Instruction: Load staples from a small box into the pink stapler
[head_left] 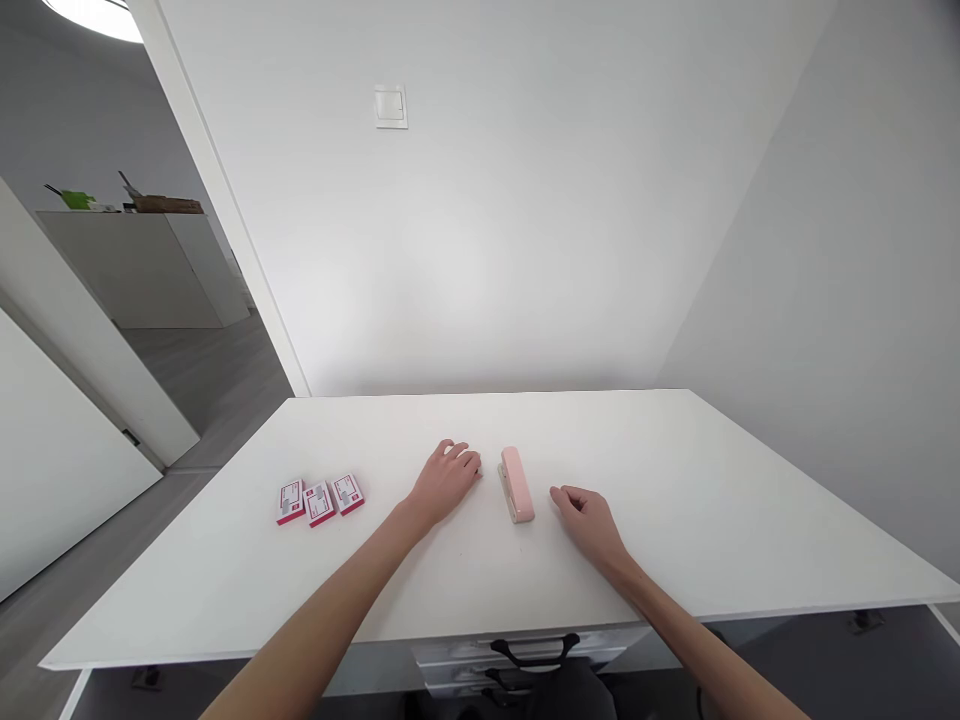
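A pink stapler (517,485) lies on the white table between my two hands, its long side pointing away from me. Just left of it, my left hand (448,478) rests palm down with the fingers bent and somewhat apart. A small dark spot shows by its fingertips, too small to make out. My right hand (589,520) lies on its side to the right of the stapler, fingers curled in and nothing seen in them. Neither hand touches the stapler. Farther left sit three small white and red boxes, one on the left (291,500), one in the middle (319,503) and one on the right (348,493).
The white table (675,480) stands against a white wall with a light switch (391,106). Under its front edge are drawers with black handles (535,652). At the left a doorway opens onto another room with a cabinet (135,270).
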